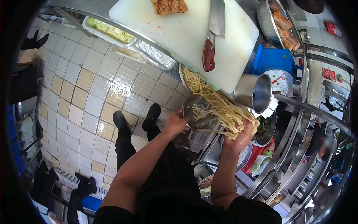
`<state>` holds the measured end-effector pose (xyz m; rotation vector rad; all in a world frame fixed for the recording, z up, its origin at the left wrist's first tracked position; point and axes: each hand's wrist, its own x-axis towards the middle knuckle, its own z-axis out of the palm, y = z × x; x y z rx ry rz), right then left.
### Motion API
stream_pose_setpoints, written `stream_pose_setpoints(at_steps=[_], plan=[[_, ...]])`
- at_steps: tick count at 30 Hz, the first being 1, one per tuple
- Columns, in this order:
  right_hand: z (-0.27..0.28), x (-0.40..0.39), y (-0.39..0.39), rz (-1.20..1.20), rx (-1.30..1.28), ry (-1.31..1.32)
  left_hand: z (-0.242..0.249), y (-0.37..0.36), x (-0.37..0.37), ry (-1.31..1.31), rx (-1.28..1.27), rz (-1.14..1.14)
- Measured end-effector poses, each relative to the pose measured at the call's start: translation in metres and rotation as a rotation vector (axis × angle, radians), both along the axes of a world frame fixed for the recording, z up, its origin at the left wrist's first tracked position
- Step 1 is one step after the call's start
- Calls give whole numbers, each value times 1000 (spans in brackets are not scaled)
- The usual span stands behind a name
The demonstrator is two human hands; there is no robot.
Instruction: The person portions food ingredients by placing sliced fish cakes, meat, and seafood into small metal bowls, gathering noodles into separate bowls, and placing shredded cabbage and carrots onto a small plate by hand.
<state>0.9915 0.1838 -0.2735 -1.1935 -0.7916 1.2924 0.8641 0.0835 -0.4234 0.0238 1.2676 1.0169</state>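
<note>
My right hand (240, 135) is closed around a thick bundle of pale yellow noodles (227, 110), which it holds up at the right. The strands trail down and left toward a heap of noodles (195, 81) in a container partly hidden under the cutting board. My left hand (176, 122) grips the rim of a round metal bowl (199, 121), tilted beside the bundle. A few strands lie in that bowl, and others hang across its edge.
On the white cutting board (179, 33) lie a cleaver (214, 33) and a piece of browned meat (169, 6). A metal pot (248, 91) stands near a blue dial scale (274, 65). Metal rails (309, 110) run along the right. Another person's leg (80, 190) shows lower left.
</note>
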Motion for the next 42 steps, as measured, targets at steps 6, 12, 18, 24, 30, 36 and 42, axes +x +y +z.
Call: stream_pose_setpoints(at_steps=[6, 12, 18, 24, 30, 36, 42], plan=[[46, 1, -6, 185, 442, -494, 15, 27, -14, 105, -11, -99], [97, -23, 2, -161, 316, -382, 16, 40, -17, 114, 13, -40], [102, -25, 17, -73, 947, -817, 23, 58, -37, 138, 68, -31], [129, -20, 23, -203, 907, -666, 16, 52, -35, 136, 32, 2], [156, -11, 28, -251, 987, -679, 18, 54, -38, 150, 11, -44], [174, -1, 22, -270, 1024, -685, 6, 63, -39, 159, 18, -46], [168, 1, 14, -241, 956, -608, 8, 70, -38, 128, 11, -30]])
